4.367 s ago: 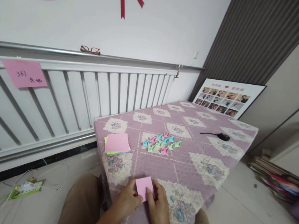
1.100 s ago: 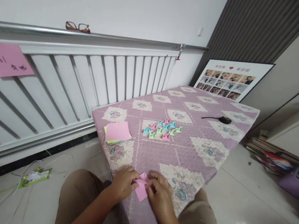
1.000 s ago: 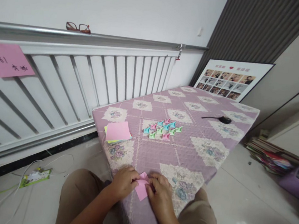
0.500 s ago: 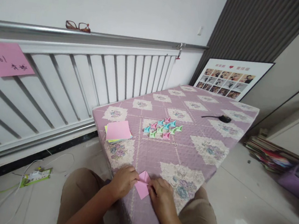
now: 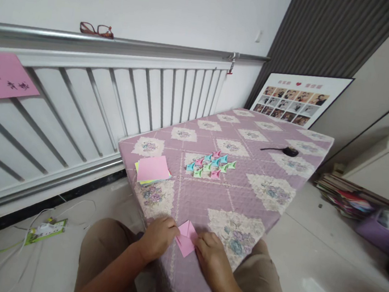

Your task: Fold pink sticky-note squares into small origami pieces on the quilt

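Note:
A pink sheet of origami paper (image 5: 186, 241), folded into a small diamond with crease lines, lies at the near end of the table between my hands. My left hand (image 5: 160, 237) pinches its left corner, fingers closed. On the opposite side, my right hand (image 5: 212, 257) grips the right corner with thumb and fingers together. The fingertips hide both corners. Farther up the cloth sit several small folded paper pieces (image 5: 207, 166) in pink, blue and green, grouped in rows. To their left is a stack of square paper (image 5: 154, 169), pink on top with yellow and other colours beneath.
A purple floral tablecloth (image 5: 203, 194) covers the table. A black object with a thin tail (image 5: 290, 151) rests at the right. Beyond the left edge are a white radiator (image 5: 151, 94) and a power strip (image 5: 46, 231) with cables on the floor.
Both hands stay at the paper's side corners. The fold across its middle has shifted, and the lower part now looks broader and flatter. The view has shifted slightly.

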`<state>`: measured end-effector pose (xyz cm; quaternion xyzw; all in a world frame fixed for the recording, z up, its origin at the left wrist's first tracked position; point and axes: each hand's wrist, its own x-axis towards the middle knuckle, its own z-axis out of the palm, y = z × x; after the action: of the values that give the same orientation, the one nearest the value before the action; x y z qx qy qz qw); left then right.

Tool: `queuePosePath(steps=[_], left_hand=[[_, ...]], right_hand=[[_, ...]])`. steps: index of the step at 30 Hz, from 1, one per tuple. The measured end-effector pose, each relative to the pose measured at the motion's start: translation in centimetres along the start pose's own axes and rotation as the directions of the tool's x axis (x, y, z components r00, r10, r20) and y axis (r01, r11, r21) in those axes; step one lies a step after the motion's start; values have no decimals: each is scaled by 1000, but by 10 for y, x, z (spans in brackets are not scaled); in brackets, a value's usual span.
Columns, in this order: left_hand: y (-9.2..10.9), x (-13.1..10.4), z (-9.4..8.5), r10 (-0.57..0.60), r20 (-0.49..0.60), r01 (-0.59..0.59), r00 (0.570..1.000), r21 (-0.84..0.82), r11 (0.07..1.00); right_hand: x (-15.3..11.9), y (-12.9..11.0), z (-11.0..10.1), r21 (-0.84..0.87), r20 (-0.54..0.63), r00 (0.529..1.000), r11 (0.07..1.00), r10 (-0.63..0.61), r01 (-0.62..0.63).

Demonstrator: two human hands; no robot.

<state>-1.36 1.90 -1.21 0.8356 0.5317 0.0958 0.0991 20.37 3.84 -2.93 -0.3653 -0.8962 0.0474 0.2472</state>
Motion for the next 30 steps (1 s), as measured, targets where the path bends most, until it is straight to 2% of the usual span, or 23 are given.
queuePosePath(steps=[10, 15, 24, 30], left_hand=[[0, -5, 2, 36, 12, -37, 999, 73, 997], [1, -7, 2, 33, 14, -34, 999, 70, 997], [-1, -5, 5, 16, 6, -16, 1000, 5, 1000], [-2, -4, 4, 6, 45, -5, 999, -24, 1000]], right_hand=[[1, -2, -6, 20, 79, 997, 999, 24, -26], [-1, -2, -5, 49, 73, 997, 998, 28, -32], [0, -3, -8, 75, 84, 996, 997, 24, -30], [-2, -2, -6, 104, 87, 995, 993, 45, -54]])
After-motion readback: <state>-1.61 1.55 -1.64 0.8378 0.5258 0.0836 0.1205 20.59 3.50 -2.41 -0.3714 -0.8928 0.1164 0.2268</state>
